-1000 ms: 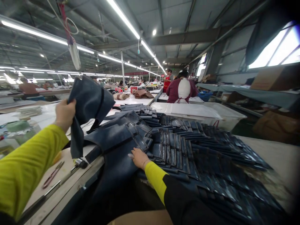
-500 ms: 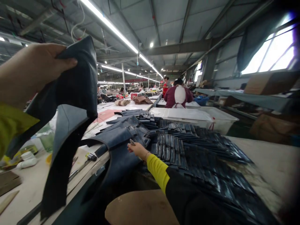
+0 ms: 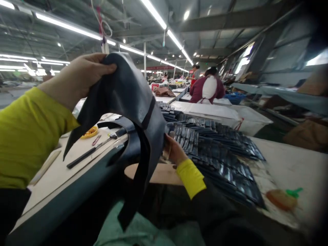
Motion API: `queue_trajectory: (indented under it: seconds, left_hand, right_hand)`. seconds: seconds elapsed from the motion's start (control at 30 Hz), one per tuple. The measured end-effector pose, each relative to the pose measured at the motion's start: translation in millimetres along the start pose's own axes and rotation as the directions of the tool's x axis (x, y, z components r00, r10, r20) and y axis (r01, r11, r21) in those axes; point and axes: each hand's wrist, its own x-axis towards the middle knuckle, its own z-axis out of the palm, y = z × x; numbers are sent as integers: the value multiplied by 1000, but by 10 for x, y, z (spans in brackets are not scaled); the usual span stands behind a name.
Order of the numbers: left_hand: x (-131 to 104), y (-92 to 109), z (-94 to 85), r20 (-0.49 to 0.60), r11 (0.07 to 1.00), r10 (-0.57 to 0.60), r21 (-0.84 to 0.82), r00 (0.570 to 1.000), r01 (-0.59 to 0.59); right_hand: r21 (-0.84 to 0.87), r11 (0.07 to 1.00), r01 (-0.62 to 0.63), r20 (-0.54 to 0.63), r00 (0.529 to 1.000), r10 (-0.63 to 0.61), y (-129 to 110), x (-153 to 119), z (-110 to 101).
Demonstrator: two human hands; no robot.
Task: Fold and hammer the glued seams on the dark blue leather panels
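Observation:
My left hand (image 3: 89, 71) pinches the top edge of a dark blue leather piece (image 3: 128, 92), which hangs in the air with long curved strips. At the piece's right edge is my right hand (image 3: 175, 150), fingers closed, with its fingertips partly hidden behind the leather. Something small and pale shows at its palm, too blurred to name. Behind the hands, rows of stacked dark blue pieces (image 3: 217, 160) cover the table. Another curved blue piece (image 3: 133, 140) lies at the table edge, under the hanging one.
A black-handled tool (image 3: 87, 157), a yellow dish (image 3: 89, 132) and small pink snips (image 3: 96, 140) lie on the left table. A brown rounded board (image 3: 159, 173) juts out in front. Ahead sits a person in maroon (image 3: 207, 87), beyond a white-covered bin (image 3: 246, 118).
The view has turned and tipped down. My left hand has carried the leather piece rightward, and my right hand has left the pile and come to the piece's right edge.

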Motion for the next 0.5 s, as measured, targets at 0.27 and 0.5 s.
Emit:
queue_trajectory:
  seconds: [0.27, 0.5]
  left_hand:
    - [-850, -1153, 53, 222, 920, -214, -281, 951, 273]
    - [-1682, -2369, 543, 243, 679, -451, -531, 859, 507]
  right_hand:
    - [-589, 638, 495, 11, 795, -606, -1058, -310, 52]
    - [-839, 62, 540, 411, 705, -578, -1012, -492, 657]
